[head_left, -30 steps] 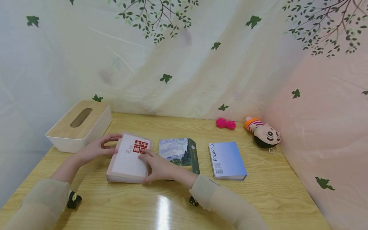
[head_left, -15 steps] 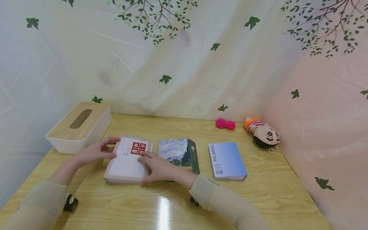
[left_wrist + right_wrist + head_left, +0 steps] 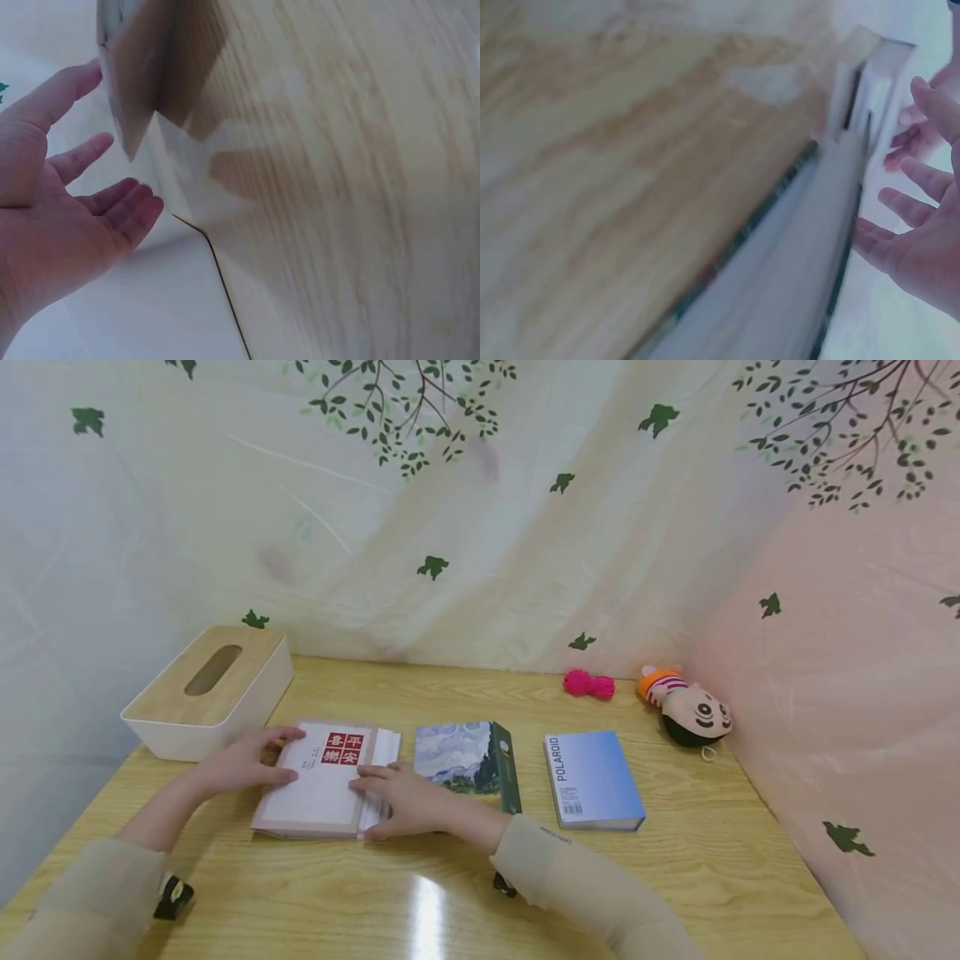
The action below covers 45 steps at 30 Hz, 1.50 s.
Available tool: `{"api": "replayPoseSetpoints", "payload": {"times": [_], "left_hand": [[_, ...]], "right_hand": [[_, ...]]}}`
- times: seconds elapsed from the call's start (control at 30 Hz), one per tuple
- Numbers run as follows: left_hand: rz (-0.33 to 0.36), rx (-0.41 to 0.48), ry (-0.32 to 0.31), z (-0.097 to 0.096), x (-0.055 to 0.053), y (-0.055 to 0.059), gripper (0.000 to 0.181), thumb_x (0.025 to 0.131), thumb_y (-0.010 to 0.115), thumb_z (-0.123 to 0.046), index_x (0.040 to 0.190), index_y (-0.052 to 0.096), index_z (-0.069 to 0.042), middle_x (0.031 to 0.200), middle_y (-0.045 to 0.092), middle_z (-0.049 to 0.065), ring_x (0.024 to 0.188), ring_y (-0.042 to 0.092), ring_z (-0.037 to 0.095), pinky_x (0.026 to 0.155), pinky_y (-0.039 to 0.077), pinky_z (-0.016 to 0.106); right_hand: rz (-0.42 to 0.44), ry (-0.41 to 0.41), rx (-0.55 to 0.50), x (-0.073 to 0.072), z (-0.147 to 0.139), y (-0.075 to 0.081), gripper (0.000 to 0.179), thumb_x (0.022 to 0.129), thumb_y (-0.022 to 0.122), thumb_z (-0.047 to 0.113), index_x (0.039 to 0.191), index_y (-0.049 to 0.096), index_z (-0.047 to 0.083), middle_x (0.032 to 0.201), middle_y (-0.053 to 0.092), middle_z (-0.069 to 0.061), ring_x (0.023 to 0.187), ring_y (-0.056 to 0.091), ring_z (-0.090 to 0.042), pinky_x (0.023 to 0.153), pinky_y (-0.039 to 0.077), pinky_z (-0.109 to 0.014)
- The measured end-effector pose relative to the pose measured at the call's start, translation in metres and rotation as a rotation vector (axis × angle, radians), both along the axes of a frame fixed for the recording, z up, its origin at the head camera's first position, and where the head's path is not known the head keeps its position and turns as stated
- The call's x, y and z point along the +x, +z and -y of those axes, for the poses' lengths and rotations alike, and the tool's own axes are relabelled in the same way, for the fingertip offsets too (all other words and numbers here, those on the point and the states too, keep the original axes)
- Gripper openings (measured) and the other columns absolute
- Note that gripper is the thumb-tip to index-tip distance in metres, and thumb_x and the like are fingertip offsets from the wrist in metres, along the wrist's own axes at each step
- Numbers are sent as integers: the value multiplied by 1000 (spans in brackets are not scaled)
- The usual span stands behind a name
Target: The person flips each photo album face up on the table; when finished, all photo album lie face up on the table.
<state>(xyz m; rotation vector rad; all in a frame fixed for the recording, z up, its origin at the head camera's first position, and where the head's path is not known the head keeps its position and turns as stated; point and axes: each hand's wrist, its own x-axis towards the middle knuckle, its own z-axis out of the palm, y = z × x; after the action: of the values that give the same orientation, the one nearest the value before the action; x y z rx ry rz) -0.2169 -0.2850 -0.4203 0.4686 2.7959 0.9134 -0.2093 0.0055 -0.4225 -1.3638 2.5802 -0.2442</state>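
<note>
Fingers of the left hand and right hand, loosely extended and unclenched, rest at opposite sides of a white book on the left of the worktop; we see no firm grip from either. Its cover, printed with red characters, lies off to the left of a white inner part bared along the right. With so light a touch, we judge, the cover could slip and settle askew, or a leftward pull could drag the whole book toward the tissue box. The right forearm passes over the near part of a landscape-covered book; a careless shift could knock it.

From the left wrist we catch what the head view hides: the cover's brownish underside, slanting above the worktop. The right wrist gives us the landscape book's pages. Only the head view shows us the blue album at right, the pink toy and doll beyond.
</note>
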Motion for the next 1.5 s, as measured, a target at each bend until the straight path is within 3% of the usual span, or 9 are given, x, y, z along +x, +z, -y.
{"api": "replayPoseSetpoints", "payload": {"times": [0.1,0.2,0.57,0.9,1.13,1.23,1.5], "left_hand": [[-76,-66,25,-7,2,7,72,80,75,-31,135,44,4,137,37,36,123,35,53,98,30,67],[-129,-100,36,-15,3,13,72,81,73,-29,137,42,4,141,33,35,127,31,53,102,26,66],[-153,-73,46,-59,11,36,77,84,71,-29,140,33,8,139,38,33,128,33,50,105,27,61],[-167,-2,21,-112,18,28,83,83,72,-35,143,30,4,143,36,28,131,33,45,106,29,58],[-206,43,-17,-153,24,22,87,81,71,-43,146,29,-4,149,33,20,137,28,39,109,26,57],[-230,52,-49,-168,25,17,89,80,73,-44,147,30,-5,149,32,19,137,28,38,110,25,55],[-246,45,-162,-196,24,3,94,74,76,-47,147,32,-7,149,34,19,137,29,38,108,29,56]], "right_hand": [[38,-33,-35,-2,-8,6,75,84,66,48,146,36,21,154,27,-4,141,26,-22,115,23,-39],[68,-72,-77,-4,-21,12,75,84,67,47,147,34,22,155,26,-3,141,25,-26,113,27,-40],[66,-112,-177,-16,-71,28,74,85,67,43,147,35,17,154,28,-8,141,25,-26,111,30,-43],[100,-208,-217,-34,-110,36,71,86,68,35,146,36,14,151,31,-13,138,29,-33,109,31,-51],[138,-345,-239,-56,-136,40,71,87,67,37,147,34,17,151,32,-10,139,29,-30,109,31,-50],[159,-388,-250,-65,-146,38,71,88,67,35,147,34,15,152,31,-10,140,27,-30,110,29,-51],[134,-398,-202,-87,-167,28,72,87,67,37,146,36,13,151,33,-13,140,26,-33,112,25,-52]]}}
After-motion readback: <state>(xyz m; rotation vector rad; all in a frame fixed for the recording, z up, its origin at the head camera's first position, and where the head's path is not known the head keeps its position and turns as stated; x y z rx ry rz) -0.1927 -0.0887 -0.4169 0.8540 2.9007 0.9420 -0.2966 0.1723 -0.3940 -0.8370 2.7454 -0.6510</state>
